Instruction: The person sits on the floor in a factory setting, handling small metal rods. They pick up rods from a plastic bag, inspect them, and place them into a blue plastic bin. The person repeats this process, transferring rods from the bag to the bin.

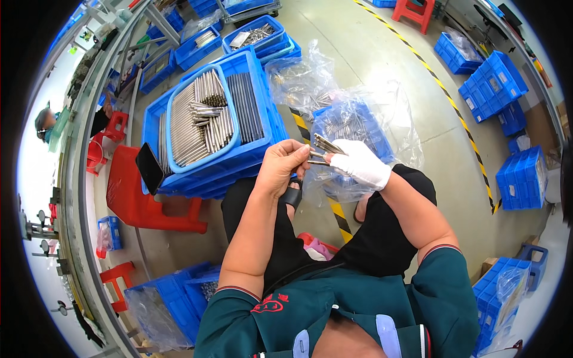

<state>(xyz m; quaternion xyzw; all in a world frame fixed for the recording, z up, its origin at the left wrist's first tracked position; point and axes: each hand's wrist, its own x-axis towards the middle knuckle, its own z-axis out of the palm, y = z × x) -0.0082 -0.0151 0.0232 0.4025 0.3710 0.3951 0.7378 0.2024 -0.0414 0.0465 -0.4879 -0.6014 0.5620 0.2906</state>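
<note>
My bare left hand (pixel 285 165) is closed in a pinch on the end of a thin metal rod (pixel 317 161). Across from it, my right hand (pixel 363 166), in a white glove, grips a small bundle of metal rods (pixel 325 145); their ends stick out toward the left hand. Below and beyond the hands is a blue crate (pixel 382 132) lined with clear plastic, with loose metal rods (pixel 349 126) inside. To the left, a light-blue tray (pixel 172 146) packed with neat rows of rods (pixel 194 122) rests on a stack of blue crates (pixel 253 59).
A phone or small dark screen (pixel 149 169) leans at the tray's near left corner. A red stool (pixel 137 197) stands left of my legs. More blue crates (pixel 521 179) line the right side, beyond yellow-black floor tape (pixel 456 107). Another person (pixel 57 128) is at far left.
</note>
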